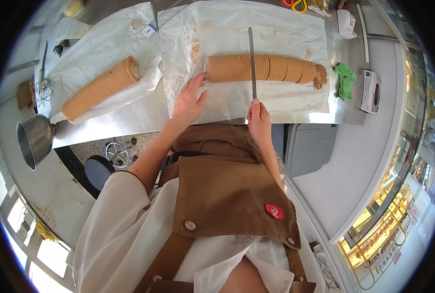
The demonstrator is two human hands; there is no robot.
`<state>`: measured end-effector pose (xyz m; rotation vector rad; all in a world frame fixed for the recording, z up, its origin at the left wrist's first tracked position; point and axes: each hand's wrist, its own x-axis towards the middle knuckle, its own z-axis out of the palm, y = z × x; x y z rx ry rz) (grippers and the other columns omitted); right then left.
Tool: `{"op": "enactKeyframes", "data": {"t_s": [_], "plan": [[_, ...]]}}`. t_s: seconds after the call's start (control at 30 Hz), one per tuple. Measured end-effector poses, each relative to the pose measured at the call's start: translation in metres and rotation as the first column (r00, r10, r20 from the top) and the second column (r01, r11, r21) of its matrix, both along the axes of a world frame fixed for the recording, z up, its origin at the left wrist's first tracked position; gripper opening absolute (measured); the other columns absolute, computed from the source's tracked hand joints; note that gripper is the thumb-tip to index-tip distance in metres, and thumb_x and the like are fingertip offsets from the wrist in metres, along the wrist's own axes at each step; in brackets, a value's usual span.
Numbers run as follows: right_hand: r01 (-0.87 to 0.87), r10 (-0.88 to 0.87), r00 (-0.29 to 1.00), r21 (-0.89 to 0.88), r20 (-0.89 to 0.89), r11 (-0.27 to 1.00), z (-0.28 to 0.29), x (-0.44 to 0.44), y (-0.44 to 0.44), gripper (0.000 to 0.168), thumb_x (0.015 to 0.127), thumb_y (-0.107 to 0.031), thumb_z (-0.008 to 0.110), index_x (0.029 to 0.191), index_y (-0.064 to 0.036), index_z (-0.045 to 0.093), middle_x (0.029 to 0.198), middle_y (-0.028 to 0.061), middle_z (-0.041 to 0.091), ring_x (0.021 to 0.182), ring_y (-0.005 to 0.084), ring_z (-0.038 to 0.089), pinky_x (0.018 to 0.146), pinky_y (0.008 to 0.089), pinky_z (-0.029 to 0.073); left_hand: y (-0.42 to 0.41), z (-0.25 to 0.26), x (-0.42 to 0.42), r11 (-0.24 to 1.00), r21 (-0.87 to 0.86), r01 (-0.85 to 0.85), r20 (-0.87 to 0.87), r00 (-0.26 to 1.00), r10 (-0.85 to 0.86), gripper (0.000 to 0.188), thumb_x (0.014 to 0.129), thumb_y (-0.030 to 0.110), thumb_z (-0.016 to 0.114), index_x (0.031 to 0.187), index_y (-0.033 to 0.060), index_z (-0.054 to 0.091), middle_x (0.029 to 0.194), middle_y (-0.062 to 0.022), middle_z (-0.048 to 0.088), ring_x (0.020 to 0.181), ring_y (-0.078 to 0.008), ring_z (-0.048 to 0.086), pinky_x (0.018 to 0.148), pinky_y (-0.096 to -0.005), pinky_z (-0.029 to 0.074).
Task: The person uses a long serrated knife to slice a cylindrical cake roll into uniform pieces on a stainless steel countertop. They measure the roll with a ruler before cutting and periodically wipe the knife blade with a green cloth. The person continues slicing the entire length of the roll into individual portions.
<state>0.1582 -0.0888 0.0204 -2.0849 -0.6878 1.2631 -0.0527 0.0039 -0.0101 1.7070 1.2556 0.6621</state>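
Observation:
My right hand (258, 119) grips the handle of a long narrow knife (252, 58). Its blade points away from me and lies across a brown cake roll (228, 68), left of several cuts. At the roll's right end leans a thin end piece (320, 77) with cream on it. My left hand (191, 100), fingers apart, is at the roll's left end; whether the fingertips touch it I cannot tell. White baking paper (210, 40) lies under the roll. Further left, a second cake roll (99, 88) with cut lines rests slanted on another paper sheet (104, 40).
The steel table (140, 119) carries a whisk (43, 89) at its left, a green cloth (345, 80), a glove box (371, 91) and a white dispenser (346, 23) at its right. Yellow-handled scissors (299, 6) lie at the back. A metal bowl (36, 141) projects from the left edge.

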Motion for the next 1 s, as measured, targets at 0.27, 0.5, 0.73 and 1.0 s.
{"op": "enactKeyframes", "data": {"t_s": [0.27, 0.5, 0.73, 1.0], "plan": [[-0.045, 0.045, 0.999, -0.009, 0.028, 0.999, 0.000, 0.002, 0.001, 0.056, 0.104, -0.049, 0.039, 0.082, -0.001, 0.055, 0.066, 0.0115, 0.058, 0.062, 0.0233, 0.057, 0.062, 0.0375, 0.047, 0.001, 0.004, 0.000, 0.999, -0.039, 0.005, -0.031, 0.999, -0.006, 0.052, 0.090, 0.001, 0.062, 0.140, 0.0059, 0.048, 0.125, -0.0146, 0.062, 0.110, -0.0265, 0.064, 0.096, -0.0376, 0.051], [-0.046, 0.047, 0.999, -0.022, 0.026, 0.999, 0.001, 0.003, 0.002, 0.057, 0.104, -0.051, 0.039, 0.081, -0.001, 0.055, 0.066, 0.0114, 0.058, 0.062, 0.0241, 0.057, 0.063, 0.0374, 0.047, 0.002, 0.004, 0.000, 1.000, -0.027, 0.011, -0.035, 0.999, -0.012, 0.053, 0.091, 0.001, 0.062, 0.141, 0.0062, 0.048, 0.125, -0.0146, 0.062, 0.111, -0.0262, 0.064, 0.096, -0.0377, 0.051], [-0.048, 0.048, 0.999, -0.018, 0.022, 0.999, 0.003, 0.004, 0.002, 0.058, 0.104, -0.052, 0.039, 0.081, -0.001, 0.055, 0.066, 0.0111, 0.058, 0.063, 0.0238, 0.058, 0.063, 0.0370, 0.047, 0.003, 0.005, 0.000, 1.000, -0.019, 0.013, -0.031, 0.999, -0.013, 0.053, 0.091, 0.001, 0.062, 0.141, 0.0061, 0.047, 0.125, -0.0150, 0.062, 0.110, -0.0260, 0.065, 0.096, -0.0377, 0.051], [-0.073, 0.073, 0.997, -0.019, 0.037, 0.997, 0.000, 0.006, 0.001, 0.059, 0.104, -0.053, 0.038, 0.082, -0.001, 0.055, 0.067, 0.0125, 0.059, 0.064, 0.0270, 0.058, 0.065, 0.0392, 0.047, 0.008, 0.012, 0.007, 0.997, 0.082, 0.010, -0.073, 0.997, -0.004, 0.055, 0.088, 0.002, 0.065, 0.140, 0.0064, 0.048, 0.125, -0.0148, 0.060, 0.113, -0.0281, 0.062, 0.096, -0.0394, 0.050]]}}
